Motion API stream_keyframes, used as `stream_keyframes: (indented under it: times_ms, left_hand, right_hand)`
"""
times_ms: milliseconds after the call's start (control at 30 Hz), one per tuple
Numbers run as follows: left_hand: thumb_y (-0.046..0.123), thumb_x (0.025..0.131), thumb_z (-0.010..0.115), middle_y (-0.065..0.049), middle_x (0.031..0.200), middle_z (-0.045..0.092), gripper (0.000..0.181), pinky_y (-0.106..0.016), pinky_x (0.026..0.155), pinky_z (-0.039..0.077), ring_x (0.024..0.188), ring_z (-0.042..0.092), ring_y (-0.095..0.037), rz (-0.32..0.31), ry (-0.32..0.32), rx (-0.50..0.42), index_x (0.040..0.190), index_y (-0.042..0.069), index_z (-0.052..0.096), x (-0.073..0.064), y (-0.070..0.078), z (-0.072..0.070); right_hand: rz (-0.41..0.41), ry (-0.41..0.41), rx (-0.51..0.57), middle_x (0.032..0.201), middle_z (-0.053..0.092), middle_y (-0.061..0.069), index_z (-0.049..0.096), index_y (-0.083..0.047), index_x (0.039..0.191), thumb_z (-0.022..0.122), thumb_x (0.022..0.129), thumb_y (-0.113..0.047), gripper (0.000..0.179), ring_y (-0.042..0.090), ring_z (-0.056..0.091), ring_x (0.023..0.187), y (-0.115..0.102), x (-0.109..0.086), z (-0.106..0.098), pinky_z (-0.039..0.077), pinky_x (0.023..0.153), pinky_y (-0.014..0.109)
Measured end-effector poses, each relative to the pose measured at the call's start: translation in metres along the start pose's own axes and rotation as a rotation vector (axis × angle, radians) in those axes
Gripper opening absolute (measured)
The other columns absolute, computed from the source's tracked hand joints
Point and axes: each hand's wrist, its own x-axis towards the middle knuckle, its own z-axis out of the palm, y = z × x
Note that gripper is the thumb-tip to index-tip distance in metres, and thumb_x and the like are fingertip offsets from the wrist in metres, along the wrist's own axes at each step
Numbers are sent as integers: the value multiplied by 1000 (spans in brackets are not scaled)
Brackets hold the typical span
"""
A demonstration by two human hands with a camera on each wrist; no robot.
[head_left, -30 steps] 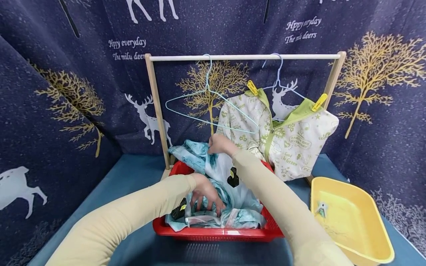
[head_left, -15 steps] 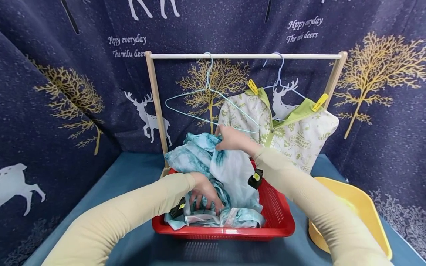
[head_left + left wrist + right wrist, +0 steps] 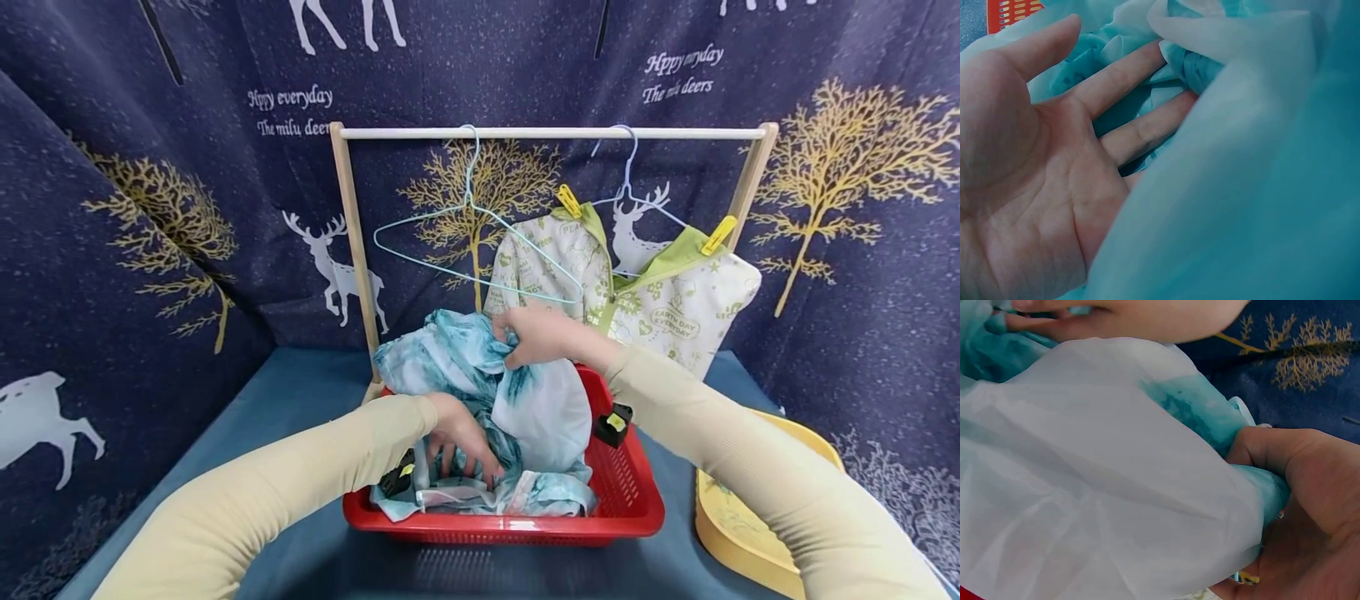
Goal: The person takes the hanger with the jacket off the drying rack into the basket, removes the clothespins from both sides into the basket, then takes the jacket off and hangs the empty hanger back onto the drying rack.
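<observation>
A thin teal-and-white garment point(image 3: 543, 408) lies bunched in a red basket point(image 3: 630, 492), its upper part lifted above the back rim. My right hand point(image 3: 551, 337) pinches a teal fold of it between thumb and fingers; the right wrist view shows the thumb point(image 3: 1266, 450) over the fold and white cloth draping below. Down in the basket my left hand point(image 3: 461, 437) rests among the folds. In the left wrist view its palm point(image 3: 1054, 187) is turned up with fingers spread and fairly straight, some fingertips hidden under sheer cloth.
Behind the basket stands a wooden rack with a white bar point(image 3: 555, 133). A bare light-blue hanger point(image 3: 468, 200) hangs left; a printed white-and-green zip jacket point(image 3: 660, 308) hangs right, held by yellow clips point(image 3: 718, 236). A yellow tub point(image 3: 738, 533) sits at right, partly behind my right sleeve.
My right hand has moved right and slightly down while holding the garment, drawing more of it out to a wider spread. The left hand stays nearly in place.
</observation>
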Motion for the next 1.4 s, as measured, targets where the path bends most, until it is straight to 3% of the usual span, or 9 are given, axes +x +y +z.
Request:
stream_keyframes:
  times_ms: [233,333,633,767,933,1033,1133,1300,1400]
  left_hand:
    - [58,97,45,3,131,57,44,-46,99,51,110,62,-22,7,14,25,129,33,63,-1,-2,2]
    - [57,97,46,4,128,58,42,-46,98,51,108,62,-21,10,27,20,127,34,64,-1,-2,3]
    - [57,98,46,0,137,56,45,-46,102,48,117,60,-25,-7,35,53,134,33,59,0,-2,6]
    - [58,96,48,1,138,56,51,-45,104,46,120,59,-24,-35,53,72,135,27,57,-1,-2,8]
    - [61,92,52,-3,133,59,60,-42,103,48,120,60,-23,-75,110,97,127,14,60,-6,1,14]
    - [63,90,53,-1,133,61,61,-40,103,47,121,60,-19,-60,154,154,129,17,60,-11,0,20]
    - [61,92,52,7,144,55,60,-38,108,43,130,52,-12,-4,170,228,140,26,54,-17,-2,25]
    - [52,99,44,10,156,40,57,-28,117,31,144,35,-6,135,125,347,150,25,43,-30,-7,24]
    - [49,101,43,7,156,42,57,-26,117,31,145,36,-9,177,123,386,150,20,42,-42,-10,20]
  right_hand:
    - [-134,-109,-27,66,36,-5,48,-13,73,75,77,-7,28,10,35,60,-3,-16,3,32,58,23]
    - [-159,-202,-24,63,30,-6,42,-15,68,73,77,-5,33,10,29,58,-6,-20,4,29,57,22]
    - [-78,-491,-44,58,26,-8,42,-19,59,70,78,-5,36,9,25,56,-18,-22,11,27,54,21]
    - [-54,-656,-136,54,28,-8,40,-19,54,68,84,-13,42,8,27,52,-25,-19,13,28,52,21]
    - [14,-809,-208,56,51,-6,54,-20,55,67,89,-30,37,8,47,55,-31,-19,18,39,55,23]
    - [115,-867,-102,87,68,-6,71,-23,75,67,90,-41,23,7,64,75,-31,-21,20,52,71,29]
    - [215,-922,53,117,66,-2,76,-25,96,63,92,-50,28,10,69,94,-30,-24,20,55,88,39]
    - [324,-1017,213,128,61,2,71,-19,110,55,93,-60,47,19,70,102,-26,-22,24,54,93,50]
    - [391,-1062,282,134,59,4,68,-17,117,54,93,-61,52,26,68,107,-23,-19,33,51,97,55]
